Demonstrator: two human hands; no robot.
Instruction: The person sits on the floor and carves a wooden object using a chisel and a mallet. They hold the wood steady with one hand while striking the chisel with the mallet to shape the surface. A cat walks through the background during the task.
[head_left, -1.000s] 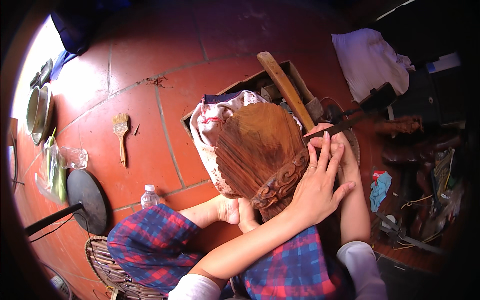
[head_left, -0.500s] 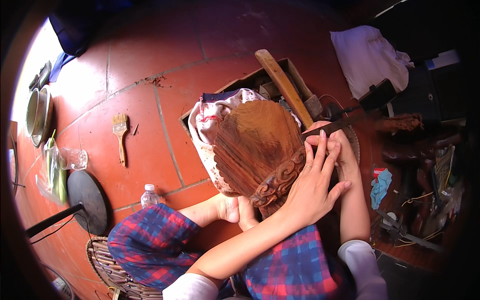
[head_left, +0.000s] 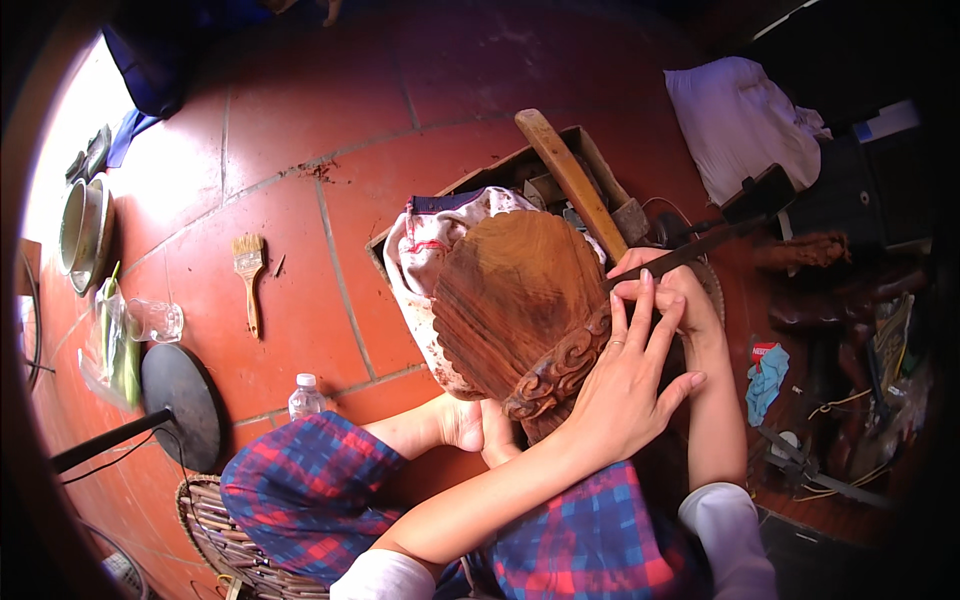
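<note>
A carved piece of reddish-brown wood, fluted along its left edge and with scrollwork along its lower right side, leans in front of my crossed legs. A long, flat, dark metal tool, perhaps a file, meets the wood's right edge. My right hand is closed around this tool, partly hidden behind the other hand. My left hand crosses over with fingers stretched out, its fingertips at the tool and its palm beside the carved scrolls. Pale stained cloth lies behind the wood.
Behind the cloth stands an open box with a wooden-handled hammer. Leftward lie a paintbrush, a plastic bottle and a round black stand base. A basket of tool handles sits by my left knee. Clutter fills the right.
The view has shifted slightly, so everything sits a little lower and to the right. Both hands keep nearly the same pose at the tool and the wood.
</note>
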